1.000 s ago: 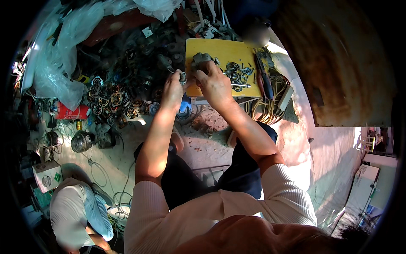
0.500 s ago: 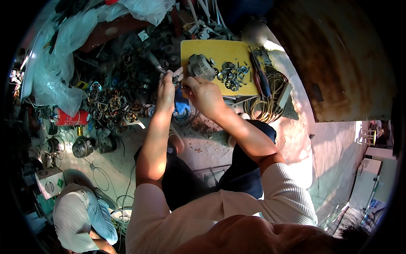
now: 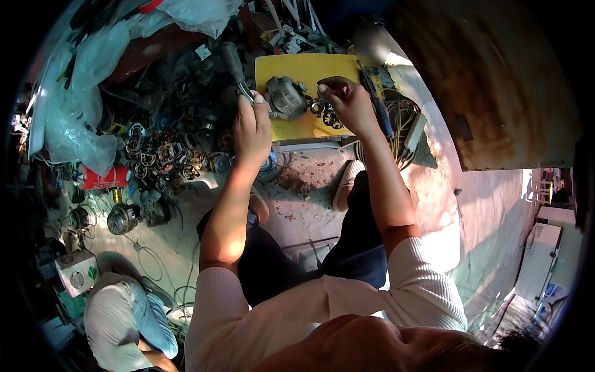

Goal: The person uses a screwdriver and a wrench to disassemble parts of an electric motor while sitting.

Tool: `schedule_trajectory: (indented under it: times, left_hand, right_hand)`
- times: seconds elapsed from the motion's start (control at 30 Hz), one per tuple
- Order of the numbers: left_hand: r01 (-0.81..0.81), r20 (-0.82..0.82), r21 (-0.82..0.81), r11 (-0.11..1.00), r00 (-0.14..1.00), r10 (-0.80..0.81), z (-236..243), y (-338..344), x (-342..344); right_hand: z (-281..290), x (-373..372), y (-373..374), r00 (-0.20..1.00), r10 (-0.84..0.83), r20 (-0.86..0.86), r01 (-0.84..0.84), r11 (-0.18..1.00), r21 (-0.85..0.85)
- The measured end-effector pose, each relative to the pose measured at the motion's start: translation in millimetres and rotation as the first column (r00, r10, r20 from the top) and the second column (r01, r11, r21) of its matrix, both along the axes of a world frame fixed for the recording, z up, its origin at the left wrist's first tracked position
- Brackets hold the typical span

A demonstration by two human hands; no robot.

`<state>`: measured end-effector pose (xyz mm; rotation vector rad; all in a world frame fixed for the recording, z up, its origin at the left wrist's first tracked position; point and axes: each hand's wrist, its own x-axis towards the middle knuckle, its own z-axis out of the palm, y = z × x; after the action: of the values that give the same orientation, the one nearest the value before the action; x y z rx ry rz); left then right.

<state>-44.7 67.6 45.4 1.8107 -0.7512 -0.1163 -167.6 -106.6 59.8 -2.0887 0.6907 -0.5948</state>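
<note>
My left hand is closed around a screwdriver-like tool, its grey handle pointing away from me and its metal shaft at my fingers. Over the yellow board, my right hand has its thumb and forefinger drawn together. Whatever may be between those fingertips is too small to make out. A grey metal motor housing rests on the board between my hands. Small dark rings and bearings lie beside it, partly covered by my right hand.
Long-handled pliers lie along the board's right edge, near a coil of cable. Piled metal parts and a plastic bag fill the left side. Another person crouches at the lower left.
My right hand has moved away from the left, going right over the small parts. My left hand has turned, and the tool now stands farther from me.
</note>
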Motion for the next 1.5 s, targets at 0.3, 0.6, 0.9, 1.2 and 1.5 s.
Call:
schedule_trajectory:
  times: [0.3, 0.6, 0.9, 1.2, 1.5]
  left_hand:
    - [0.307, 0.222, 0.314, 0.898, 0.896, -0.384, 10, -24, -41]
    - [0.123, -0.024, 0.017, 0.992, 0.992, -0.123, 6, -29, -36]
    - [-0.079, -0.550, -0.189, 0.979, 0.834, -0.039, -2, -8, 13]
    - [0.004, -0.811, -0.237, 0.972, 0.549, -0.200, -19, 25, 26]
    - [-0.103, -0.834, -0.283, 0.954, 0.517, -0.191, -34, 18, 30]
  right_hand:
    - [26, -17, 11, 0.954, 0.213, 0.211, -0.294, 0.799, 0.525]
    - [19, -17, 3, 0.968, 0.139, 0.210, -0.225, 0.852, 0.474]
    - [-4, 17, -4, 0.985, 0.167, -0.046, -0.159, 0.977, 0.143]
    - [-7, 36, -2, 0.981, 0.176, -0.085, -0.183, 0.979, -0.088]
    - [11, 44, 12, 0.957, 0.151, -0.249, -0.155, 0.988, 0.004]
